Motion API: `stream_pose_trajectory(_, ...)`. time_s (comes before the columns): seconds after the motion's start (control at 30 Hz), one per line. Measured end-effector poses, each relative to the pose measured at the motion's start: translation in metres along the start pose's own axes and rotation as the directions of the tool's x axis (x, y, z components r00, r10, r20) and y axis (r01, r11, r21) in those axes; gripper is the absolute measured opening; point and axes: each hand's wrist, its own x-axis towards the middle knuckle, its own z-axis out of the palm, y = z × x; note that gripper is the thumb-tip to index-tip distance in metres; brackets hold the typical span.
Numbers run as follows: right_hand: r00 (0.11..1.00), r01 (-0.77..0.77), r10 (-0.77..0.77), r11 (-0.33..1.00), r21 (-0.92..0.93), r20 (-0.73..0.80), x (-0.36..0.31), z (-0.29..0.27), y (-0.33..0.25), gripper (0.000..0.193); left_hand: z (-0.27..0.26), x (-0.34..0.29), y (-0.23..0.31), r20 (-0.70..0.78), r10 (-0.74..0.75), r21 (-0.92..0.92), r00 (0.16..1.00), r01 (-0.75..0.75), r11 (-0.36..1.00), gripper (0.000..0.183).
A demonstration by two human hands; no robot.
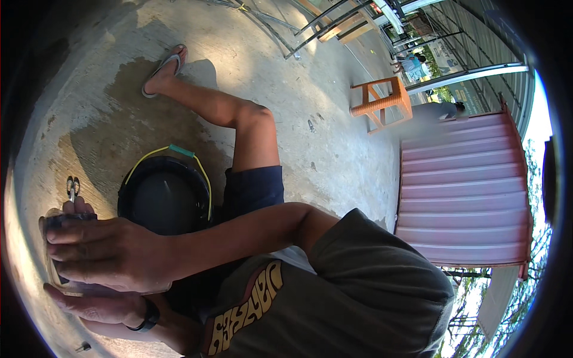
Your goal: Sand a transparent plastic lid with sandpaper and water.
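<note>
At the far left, my right hand (119, 250) lies with its fingers stretched across a dark, flat block-like thing (67, 219) with a shiny edge. My left hand (101, 307), a black band at its wrist, is close against it from below. Fingertips show past the block's upper end, apparently of the left hand, so it seems wrapped around the block. Most of the block is hidden by the hands. Just beyond those fingertips are small scissors (73, 186) with black ring handles, their blades partly hidden. A black bucket (122, 203) of dark liquid stands beside my right hand.
The bucket has a yellow handle with a green grip (181, 150). Wet patches mark the concrete floor (322, 167). My leg stretches past the bucket. An orange stool (385, 101), a pink corrugated panel (462, 194) and metal frames stand farther off, with people beyond.
</note>
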Motion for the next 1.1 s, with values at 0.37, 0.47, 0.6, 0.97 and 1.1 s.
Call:
stream_pose_trajectory(0.37,0.997,-0.023,0.017,0.996,0.084,0.074,-0.032,0.000,-0.007,0.024,-0.068,0.070,-0.028,0.825,0.227,-0.550,0.518,0.643,0.533,0.086)
stream_pose_trajectory(0.47,1.000,-0.018,0.017,0.996,0.084,0.023,0.010,-0.012,0.005,0.024,0.024,-0.014,0.022,0.091,-0.184,-0.259,0.979,0.201,0.945,0.086)
stream_pose_trajectory(0.6,0.983,-0.098,0.084,0.992,0.077,0.166,-0.049,-0.009,-0.001,0.026,-0.030,0.052,-0.001,0.259,-0.105,-0.414,0.960,0.209,0.886,0.095)
stream_pose_trajectory(0.97,0.923,-0.212,0.208,0.977,-0.021,0.323,-0.053,-0.032,-0.005,0.028,-0.050,0.068,-0.025,0.315,-0.081,-0.581,0.946,0.260,0.771,0.087)
stream_pose_trajectory(1.1,0.949,-0.163,0.148,0.986,0.033,0.279,-0.014,-0.013,-0.006,0.026,-0.054,0.059,-0.020,0.435,-0.146,-0.689,0.889,0.432,0.582,0.087)
